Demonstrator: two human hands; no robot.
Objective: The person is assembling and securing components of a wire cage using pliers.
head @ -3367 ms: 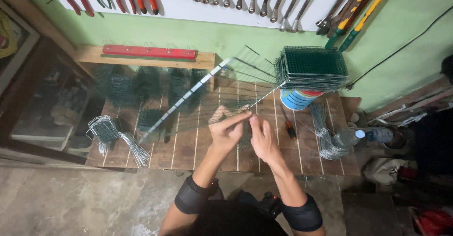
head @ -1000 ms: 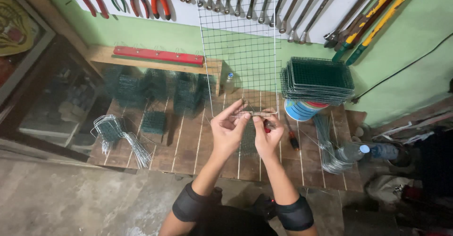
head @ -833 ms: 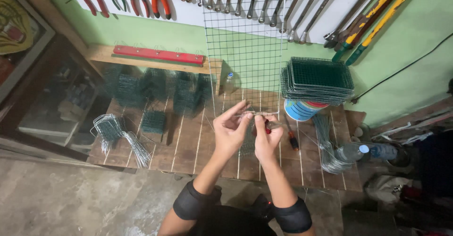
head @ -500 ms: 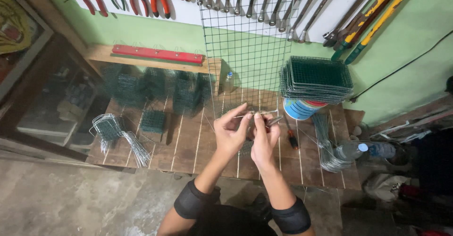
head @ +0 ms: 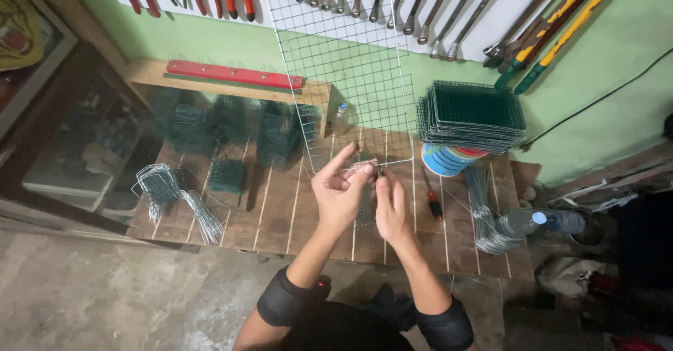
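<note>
I hold a square wire mesh panel [head: 343,77] upright above a wooden slat bench [head: 280,211]. My left hand [head: 340,193] pinches the panel's lower edge between thumb and fingers. Just to the right of it, my right hand [head: 390,207] has its fingertips on the same lower edge, and a thin wire piece seems to be between them. The panel's top reaches up in front of the tools on the wall.
A stack of mesh panels [head: 471,116] rests on a blue can [head: 449,160] at the right. Green mesh boxes [head: 231,130] line the back left, bent wire bundles [head: 172,193] lie left and wires [head: 487,214] right. A screwdriver [head: 431,197] and plastic bottle [head: 533,221] lie nearby.
The mesh panel went from lying tilted and nearly flat to standing upright. Both hands shifted slightly along its lower edge and stay close together.
</note>
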